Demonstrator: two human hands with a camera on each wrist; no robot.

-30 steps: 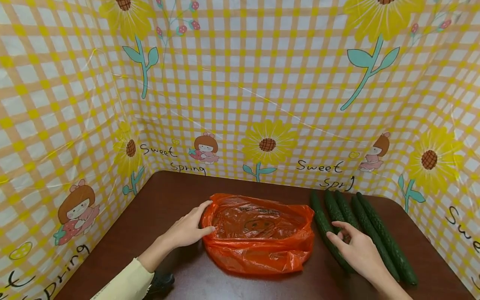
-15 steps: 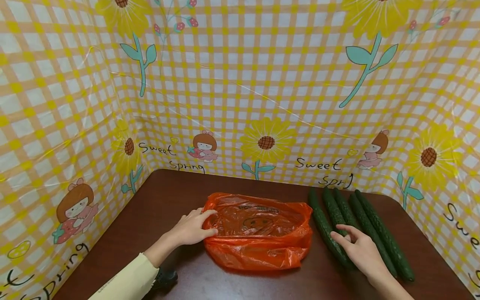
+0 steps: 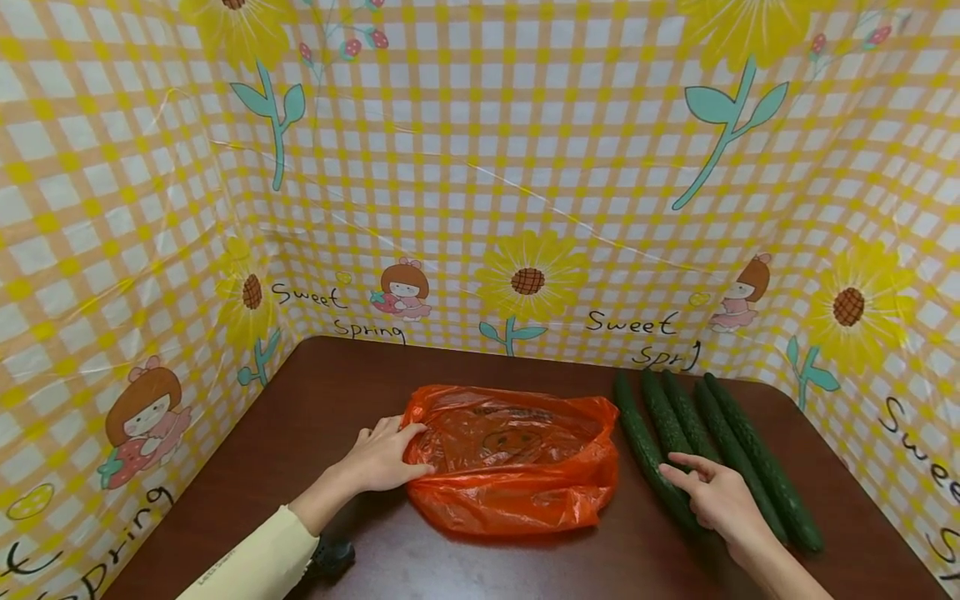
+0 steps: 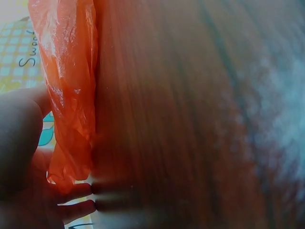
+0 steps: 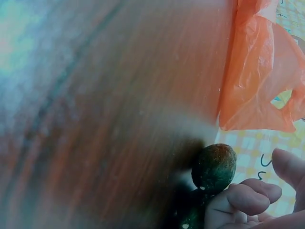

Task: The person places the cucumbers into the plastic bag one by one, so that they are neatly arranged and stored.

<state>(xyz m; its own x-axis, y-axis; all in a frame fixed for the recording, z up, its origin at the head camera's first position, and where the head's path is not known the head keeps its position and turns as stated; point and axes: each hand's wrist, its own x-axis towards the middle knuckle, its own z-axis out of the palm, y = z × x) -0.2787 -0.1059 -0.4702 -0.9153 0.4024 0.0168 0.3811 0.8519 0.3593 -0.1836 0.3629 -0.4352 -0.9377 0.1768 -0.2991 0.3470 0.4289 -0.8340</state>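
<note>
A crumpled orange plastic bag (image 3: 517, 454) lies in the middle of the brown table (image 3: 330, 392). My left hand (image 3: 408, 450) pinches the bag's left edge between thumb and fingers. In the left wrist view the bag (image 4: 66, 90) hangs against my palm. Several long dark green cucumbers (image 3: 738, 442) lie side by side to the right of the bag. My right hand (image 3: 678, 471) rests on the near part of the leftmost ones, fingers loosely bent with nothing gripped. The right wrist view shows one cucumber end (image 5: 214, 167) just above my bent fingers (image 5: 248, 198).
A yellow checked sheet with sunflowers (image 3: 532, 279) walls the table at the back and on both sides. A small dark object (image 3: 330, 557) lies by my left sleeve at the near edge. Bare wood lies left of the bag.
My left hand has shifted a little along the bag's left edge and the plastic has settled lower. My right hand stays on the cucumbers, drawn slightly nearer.
</note>
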